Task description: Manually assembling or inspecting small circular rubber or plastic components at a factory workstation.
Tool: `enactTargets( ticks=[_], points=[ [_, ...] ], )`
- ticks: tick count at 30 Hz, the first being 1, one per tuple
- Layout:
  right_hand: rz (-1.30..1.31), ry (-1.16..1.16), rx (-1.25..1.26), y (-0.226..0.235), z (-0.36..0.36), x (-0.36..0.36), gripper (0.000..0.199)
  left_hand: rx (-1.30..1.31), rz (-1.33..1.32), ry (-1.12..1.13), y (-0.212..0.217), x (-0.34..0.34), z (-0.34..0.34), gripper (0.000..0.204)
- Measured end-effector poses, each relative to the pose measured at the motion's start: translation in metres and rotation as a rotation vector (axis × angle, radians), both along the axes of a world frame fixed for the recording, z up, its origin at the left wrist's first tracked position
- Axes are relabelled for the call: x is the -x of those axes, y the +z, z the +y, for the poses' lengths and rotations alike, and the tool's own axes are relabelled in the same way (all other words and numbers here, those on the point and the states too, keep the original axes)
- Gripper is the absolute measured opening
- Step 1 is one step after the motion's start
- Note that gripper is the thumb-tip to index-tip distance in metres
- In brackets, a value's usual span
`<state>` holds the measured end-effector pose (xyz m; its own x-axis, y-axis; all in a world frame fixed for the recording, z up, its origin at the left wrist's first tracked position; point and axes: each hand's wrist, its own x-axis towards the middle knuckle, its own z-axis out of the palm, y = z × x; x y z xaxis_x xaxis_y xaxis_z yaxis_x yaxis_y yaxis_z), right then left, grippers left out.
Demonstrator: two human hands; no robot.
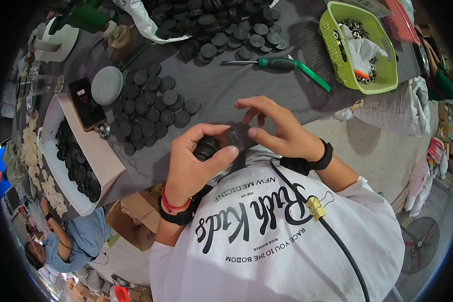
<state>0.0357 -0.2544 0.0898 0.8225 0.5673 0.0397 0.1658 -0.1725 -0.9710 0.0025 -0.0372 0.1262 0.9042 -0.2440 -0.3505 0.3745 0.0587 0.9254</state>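
Discs [205, 148] sit inside the left hand [186, 163].

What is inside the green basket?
Inside the basket are small metal parts and, lying on them, a white glove with an orange edge. What the glove and the upper parts cover cannot be seen.

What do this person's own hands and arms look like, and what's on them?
Both hands are gloveless. The left hand has a red bracelet and a black strap at its wrist; the right hand has another black strap. The forearms emerge bare from white sleeves.
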Motion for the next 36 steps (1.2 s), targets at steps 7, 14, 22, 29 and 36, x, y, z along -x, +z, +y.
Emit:
enactTargets(
  ticks=[7, 14, 22, 29, 36],
  points=[
    [-0.305, 0.018, -0.112, 0.015, 0.018, -0.002, 0.038, 0.155, 0.087, -0.065, -0.001, -0.001, 0.003, 0.035],
    [-0.624, -0.314, 0.029, 0.007, 0.035, 0.002, 0.037, 0.272, 0.19, 0.179, -0.008, 0.0, -0.012, 0.037],
    [-0.242, -0.103, -0.112, 0.017, 0.021, 0.001, 0.058, 0.067, 0.065, 0.239, -0.004, 0.002, -0.01, 0.026],
    [0.102, -0.174, 0.127, -0.02, 0.009, -0.003, 0.058, -0.02, 0.059, 0.196, -0.003, 0.0, -0.005, 0.025],
    [0.023, -0.209, 0.056, -0.008, 0.012, 0.0, 0.044, -0.065, -0.088, 0.187, -0.002, 0.0, -0.008, 0.028]
  ],
)
